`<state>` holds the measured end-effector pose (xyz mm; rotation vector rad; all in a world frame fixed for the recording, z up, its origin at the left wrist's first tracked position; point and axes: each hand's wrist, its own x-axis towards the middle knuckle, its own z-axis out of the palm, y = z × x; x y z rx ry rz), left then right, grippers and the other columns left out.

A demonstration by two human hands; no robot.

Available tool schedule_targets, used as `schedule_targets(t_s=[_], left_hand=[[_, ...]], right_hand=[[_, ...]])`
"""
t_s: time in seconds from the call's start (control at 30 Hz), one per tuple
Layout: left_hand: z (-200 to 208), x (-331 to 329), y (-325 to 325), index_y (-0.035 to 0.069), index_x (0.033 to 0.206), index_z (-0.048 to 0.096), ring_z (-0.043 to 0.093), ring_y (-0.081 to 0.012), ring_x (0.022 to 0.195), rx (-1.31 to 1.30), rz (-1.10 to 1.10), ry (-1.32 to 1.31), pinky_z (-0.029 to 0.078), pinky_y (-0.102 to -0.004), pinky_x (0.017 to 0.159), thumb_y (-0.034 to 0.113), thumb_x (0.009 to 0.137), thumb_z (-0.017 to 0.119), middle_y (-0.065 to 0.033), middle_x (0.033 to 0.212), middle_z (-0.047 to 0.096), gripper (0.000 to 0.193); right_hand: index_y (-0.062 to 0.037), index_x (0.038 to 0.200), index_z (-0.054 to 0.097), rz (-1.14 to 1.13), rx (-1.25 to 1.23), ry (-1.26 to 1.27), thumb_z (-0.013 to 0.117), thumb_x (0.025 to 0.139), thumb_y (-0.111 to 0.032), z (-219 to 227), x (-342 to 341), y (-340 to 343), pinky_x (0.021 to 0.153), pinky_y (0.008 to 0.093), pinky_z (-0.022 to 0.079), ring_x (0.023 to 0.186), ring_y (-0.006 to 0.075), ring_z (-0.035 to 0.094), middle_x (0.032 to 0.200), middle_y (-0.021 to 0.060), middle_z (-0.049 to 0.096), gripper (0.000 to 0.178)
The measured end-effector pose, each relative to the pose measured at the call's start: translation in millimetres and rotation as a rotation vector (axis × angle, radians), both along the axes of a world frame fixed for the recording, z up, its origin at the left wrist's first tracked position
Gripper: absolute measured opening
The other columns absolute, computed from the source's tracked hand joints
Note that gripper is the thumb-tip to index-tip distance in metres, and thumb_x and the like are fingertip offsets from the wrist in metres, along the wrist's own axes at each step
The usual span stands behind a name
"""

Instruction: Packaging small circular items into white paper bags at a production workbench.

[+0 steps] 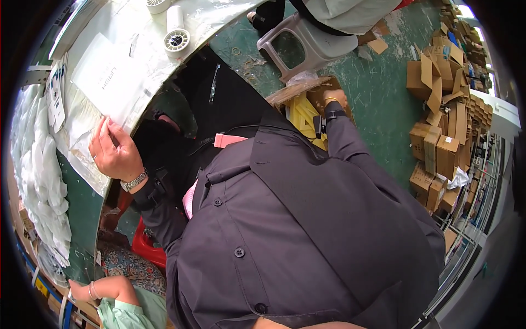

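Observation:
On the worktable at the left, my left hand [116, 149] is at the near corner of a flat white plastic bag [104, 77] with dark print. Its thumb and fingertips are closed on the bag's edge. My right arm stretches out to an open cardboard box [329, 84] on the floor side, right of my legs. There my right hand [336, 97] is at the box's right side, its fingers mostly hidden. Yellow plastic packaging [300, 116] lies in the box, beside my right wrist.
White spools [177, 41] stand at the table's far edge. A grey plastic stool [290, 46] stands ahead, near another person. Cardboard boxes [438, 142] are piled at the right. White plastic bags [41, 181] hang at the left. A co-worker's arm [109, 289] shows lower left, near a red stool [147, 244].

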<state>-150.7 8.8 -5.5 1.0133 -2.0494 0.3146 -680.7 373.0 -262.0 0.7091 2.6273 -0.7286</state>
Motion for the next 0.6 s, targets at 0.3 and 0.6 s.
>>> schedule_targets(t_s=[0.3, 0.6], left_hand=[[6, -1, 2, 0.003, 0.105, 0.078, 0.074, -0.0291, 0.096, -0.015, -0.002, 0.000, 0.058, -0.0407, 0.090, 0.005, 0.096, 0.072, -0.0091, 0.109, 0.080, 0.010], [6, 0, 4, 0.001, 0.105, 0.077, 0.073, -0.0320, 0.099, 0.006, 0.003, 0.035, 0.058, -0.0419, 0.091, 0.004, 0.097, 0.071, -0.0115, 0.110, 0.078, 0.011]], right_hand=[[-0.0094, 0.118, 0.079, 0.421, 0.322, 0.275, 0.076, 0.094, -0.026, 88, 37, -72, 0.090, 0.0439, 0.060, 0.107, 0.0314, 0.077, 0.121, 0.0148, 0.078, 0.029], [-0.0048, 0.116, 0.077, 0.923, -0.846, 0.905, 0.080, 0.096, -0.014, 236, 96, -223, 0.087, 0.0346, 0.058, 0.092, 0.0192, 0.072, 0.116, 0.0109, 0.076, 0.022]])
